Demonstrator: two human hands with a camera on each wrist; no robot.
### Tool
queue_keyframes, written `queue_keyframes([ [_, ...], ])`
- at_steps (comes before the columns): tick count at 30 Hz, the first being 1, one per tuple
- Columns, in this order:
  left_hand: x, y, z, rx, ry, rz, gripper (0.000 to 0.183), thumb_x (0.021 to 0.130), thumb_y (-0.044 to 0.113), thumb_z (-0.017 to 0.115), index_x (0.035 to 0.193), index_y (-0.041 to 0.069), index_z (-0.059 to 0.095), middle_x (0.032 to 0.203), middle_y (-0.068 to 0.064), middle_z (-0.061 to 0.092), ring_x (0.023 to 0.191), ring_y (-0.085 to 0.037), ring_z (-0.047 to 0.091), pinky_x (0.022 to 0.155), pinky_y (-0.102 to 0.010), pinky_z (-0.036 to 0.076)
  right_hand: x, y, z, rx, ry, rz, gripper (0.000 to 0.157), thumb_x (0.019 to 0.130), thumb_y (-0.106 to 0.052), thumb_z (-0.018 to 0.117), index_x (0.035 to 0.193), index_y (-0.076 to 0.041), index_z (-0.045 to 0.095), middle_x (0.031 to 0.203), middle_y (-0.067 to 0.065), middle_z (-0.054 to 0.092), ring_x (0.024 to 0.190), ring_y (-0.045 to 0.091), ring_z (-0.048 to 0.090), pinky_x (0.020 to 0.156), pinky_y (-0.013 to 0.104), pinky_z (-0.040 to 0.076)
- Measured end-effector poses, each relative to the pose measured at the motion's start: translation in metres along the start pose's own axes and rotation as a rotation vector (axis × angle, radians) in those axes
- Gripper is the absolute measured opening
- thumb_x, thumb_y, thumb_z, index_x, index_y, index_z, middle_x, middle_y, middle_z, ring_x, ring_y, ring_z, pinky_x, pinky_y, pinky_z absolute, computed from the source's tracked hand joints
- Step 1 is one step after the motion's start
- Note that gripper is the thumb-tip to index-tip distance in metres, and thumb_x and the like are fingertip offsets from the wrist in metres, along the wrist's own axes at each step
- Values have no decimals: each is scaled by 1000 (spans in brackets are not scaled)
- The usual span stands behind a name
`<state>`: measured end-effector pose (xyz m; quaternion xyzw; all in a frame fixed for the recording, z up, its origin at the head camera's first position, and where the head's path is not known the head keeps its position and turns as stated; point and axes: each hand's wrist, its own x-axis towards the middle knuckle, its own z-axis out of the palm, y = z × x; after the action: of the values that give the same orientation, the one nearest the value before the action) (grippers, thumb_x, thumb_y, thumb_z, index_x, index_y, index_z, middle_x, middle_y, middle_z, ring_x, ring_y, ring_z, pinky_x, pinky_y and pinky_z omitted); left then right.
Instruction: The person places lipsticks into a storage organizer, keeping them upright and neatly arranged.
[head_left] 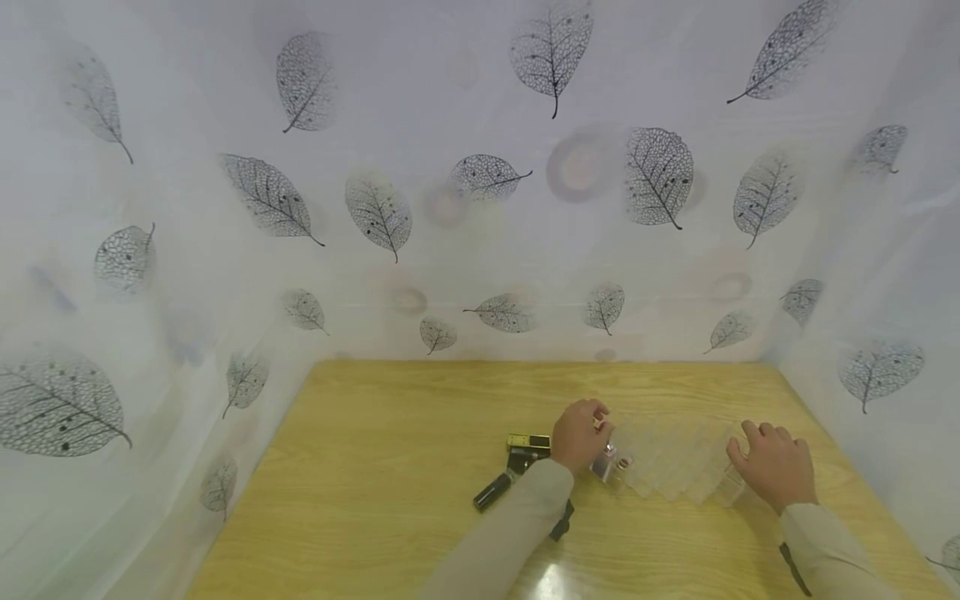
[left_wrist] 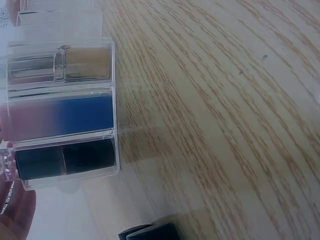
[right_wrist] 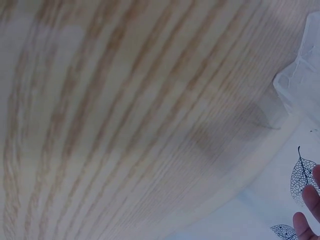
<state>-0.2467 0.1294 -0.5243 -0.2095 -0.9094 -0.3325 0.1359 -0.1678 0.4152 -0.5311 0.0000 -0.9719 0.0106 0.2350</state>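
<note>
A clear plastic lipstick organizer (head_left: pixel 675 458) with slanted compartments lies on the table. My left hand (head_left: pixel 581 435) is at its left end, finger and thumb pinching a small shiny tube (left_wrist: pixel 7 164) with clear and pink parts. In the left wrist view the end row holds a clear-and-gold lipstick (left_wrist: pixel 87 64), a pink-and-blue tube (left_wrist: pixel 85 117) and a black tube (left_wrist: pixel 90 156). My right hand (head_left: pixel 776 462) hovers by the organizer's right end, fingers relaxed and slightly bent, with nothing in them. In the right wrist view its fingertips are apart from the organizer's corner (right_wrist: pixel 300 82).
Left of my left hand lie a gold-and-black box-shaped tube (head_left: pixel 528 441), a black lipstick (head_left: pixel 492 492) and other dark tubes, partly behind my wrist. A leaf-printed white curtain (head_left: pixel 465 250) surrounds the wooden table (head_left: pixel 390 517) at the back and sides.
</note>
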Motion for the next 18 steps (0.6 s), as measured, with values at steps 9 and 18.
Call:
queue_keyframes([
  [9, -1, 4, -7, 24, -7, 4, 14, 81, 27, 70, 94, 20, 68, 85, 9, 66, 72, 0, 56, 57, -9, 41, 2, 2, 2, 9, -18, 2, 37, 83, -22, 55, 103, 8, 58, 85, 29, 60, 74, 44, 56, 59, 58, 43],
  [18, -9, 8, -13, 46, -17, 23, 15, 82, 27, 66, 96, 20, 67, 90, 8, 65, 76, -2, 57, 57, -9, 41, 0, 1, 0, 13, -31, 10, 37, 84, -23, 54, 103, 9, 58, 85, 30, 60, 72, 44, 57, 58, 57, 44],
])
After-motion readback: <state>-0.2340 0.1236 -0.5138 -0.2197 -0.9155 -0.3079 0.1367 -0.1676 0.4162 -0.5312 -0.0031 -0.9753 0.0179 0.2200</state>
